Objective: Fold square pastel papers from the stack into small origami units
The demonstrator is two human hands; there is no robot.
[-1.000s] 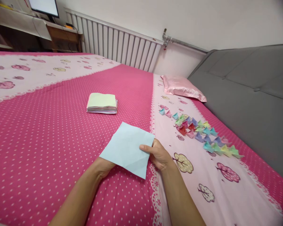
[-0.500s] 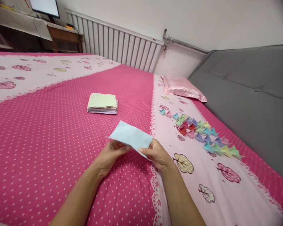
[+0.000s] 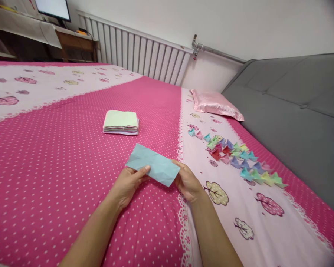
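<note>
Pinching the near-left edge, the left hand (image 3: 128, 183) grips a folded light-blue paper rectangle (image 3: 153, 164), held low over the pink dotted bed (image 3: 58, 148), just nearer than the stack of pastel paper squares (image 3: 120, 121). The right hand (image 3: 187, 181) clamps its right end. Uneven pressure could skew the crease. Its long axis runs left-to-right, with the right end angled nearer.

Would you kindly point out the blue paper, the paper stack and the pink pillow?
blue paper (image 3: 156, 165), head view, middle of the sheet.
paper stack (image 3: 120, 119), head view, top green sheet.
pink pillow (image 3: 214, 102), head view, middle of its top.
</note>
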